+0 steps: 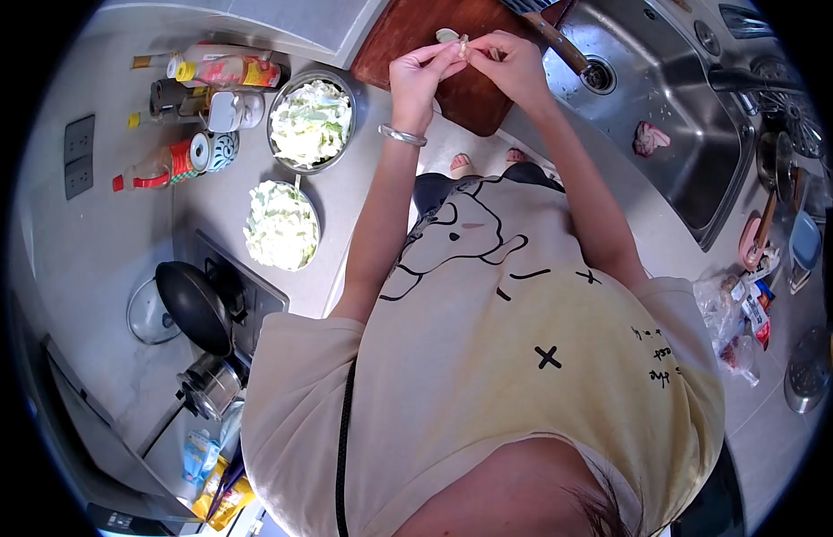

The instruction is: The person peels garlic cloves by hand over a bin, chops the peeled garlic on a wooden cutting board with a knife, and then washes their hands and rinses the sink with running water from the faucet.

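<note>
My left hand (422,76), with a silver bangle at its wrist, pinches a small pale piece that looks like a garlic clove (463,46). From the other side my right hand (513,70) pinches the same clove, so the fingertips of both hands meet. Both hands are over a reddish-brown wooden cutting board (474,106). Another pale piece (447,35) lies on the board just beyond my left fingers. A knife with a wooden handle (564,46) rests at the board's right side, its handle reaching over the sink.
Two bowls of chopped cabbage (312,123) (282,225) stand on the left counter, with bottles (233,72) behind them. A black wok (194,307) sits at the stove. The steel sink (676,179) on the right holds a reddish-white scrap (650,139).
</note>
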A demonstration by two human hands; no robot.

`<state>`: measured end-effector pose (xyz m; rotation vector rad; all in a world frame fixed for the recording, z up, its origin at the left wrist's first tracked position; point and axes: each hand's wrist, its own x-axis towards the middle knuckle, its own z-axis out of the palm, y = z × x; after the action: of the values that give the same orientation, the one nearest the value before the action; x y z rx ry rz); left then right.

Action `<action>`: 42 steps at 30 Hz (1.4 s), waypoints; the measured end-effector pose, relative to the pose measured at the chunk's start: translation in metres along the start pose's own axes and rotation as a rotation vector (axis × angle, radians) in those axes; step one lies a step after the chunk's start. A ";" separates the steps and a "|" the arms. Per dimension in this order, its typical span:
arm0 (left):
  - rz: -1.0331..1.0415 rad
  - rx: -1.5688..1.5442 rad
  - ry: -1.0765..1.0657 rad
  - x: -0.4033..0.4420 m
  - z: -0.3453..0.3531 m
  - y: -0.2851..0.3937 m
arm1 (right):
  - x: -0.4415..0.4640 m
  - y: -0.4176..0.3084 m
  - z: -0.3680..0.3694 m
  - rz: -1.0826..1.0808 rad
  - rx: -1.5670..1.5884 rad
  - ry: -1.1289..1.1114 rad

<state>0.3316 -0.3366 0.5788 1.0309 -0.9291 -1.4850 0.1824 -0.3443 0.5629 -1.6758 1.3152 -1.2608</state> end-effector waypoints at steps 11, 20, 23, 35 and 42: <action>0.261 0.440 -0.058 0.001 -0.002 0.012 | 0.003 -0.019 -0.012 -0.235 -0.139 -0.044; 0.138 0.167 -0.084 -0.003 0.004 0.019 | 0.008 -0.024 -0.020 -0.211 -0.003 -0.102; 0.083 0.043 -0.054 -0.005 0.006 0.019 | 0.009 -0.011 -0.018 -0.159 0.107 -0.100; 0.125 -0.074 0.076 -0.004 0.017 0.007 | 0.008 -0.017 -0.011 -0.166 0.006 0.026; 0.066 -0.159 0.121 -0.001 0.016 0.009 | 0.011 -0.017 -0.007 -0.150 0.080 0.061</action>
<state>0.3191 -0.3362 0.5927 0.9538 -0.7404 -1.4014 0.1820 -0.3493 0.5832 -1.7174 1.1758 -1.4426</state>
